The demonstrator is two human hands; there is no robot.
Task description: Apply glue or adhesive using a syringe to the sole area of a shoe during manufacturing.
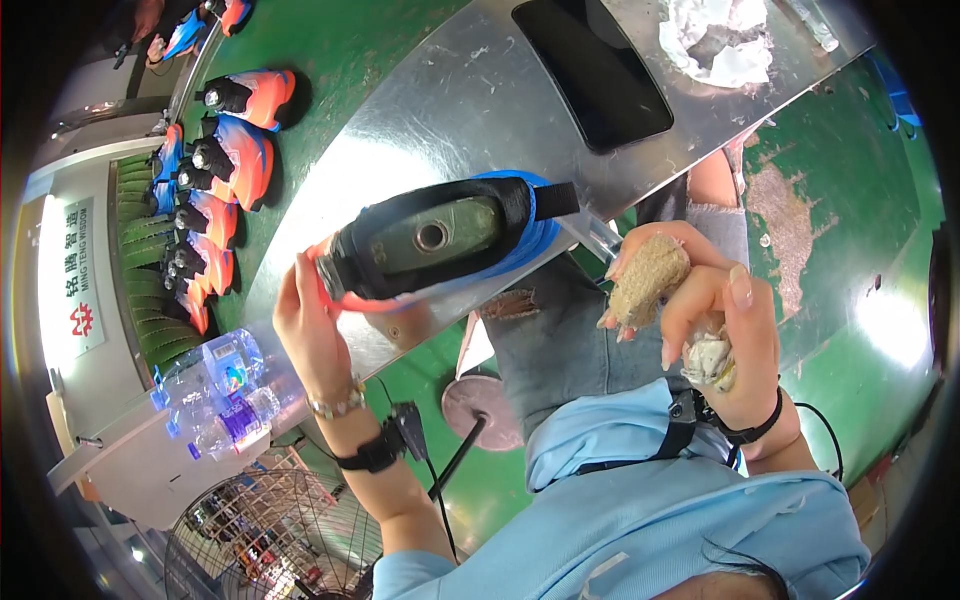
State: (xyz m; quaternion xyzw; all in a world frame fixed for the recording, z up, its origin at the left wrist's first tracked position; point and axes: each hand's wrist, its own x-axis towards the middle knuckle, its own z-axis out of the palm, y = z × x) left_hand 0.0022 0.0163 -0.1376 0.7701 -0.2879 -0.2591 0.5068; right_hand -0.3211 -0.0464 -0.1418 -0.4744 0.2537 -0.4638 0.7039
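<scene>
My left hand (pixel 312 330) grips the toe end of a blue and orange shoe (pixel 440 238) mounted on a grey last with a round hole in its top. The shoe is held sideways over the edge of a shiny metal worktable (pixel 420 110). My right hand (pixel 715 320) is closed around a tan, rough block like a crepe eraser (pixel 648 280), held just right of the shoe's heel and apart from it. A lump of whitish scrap sits lower in the same hand.
Several matching blue and orange shoes (pixel 225 160) lie in a row on a green conveyor belt at the left. A black pad (pixel 595 65) and crumpled white paper (pixel 718 40) rest on the metal table. Plastic water bottles (pixel 225 395) and a wire fan guard (pixel 275 540) are at lower left.
</scene>
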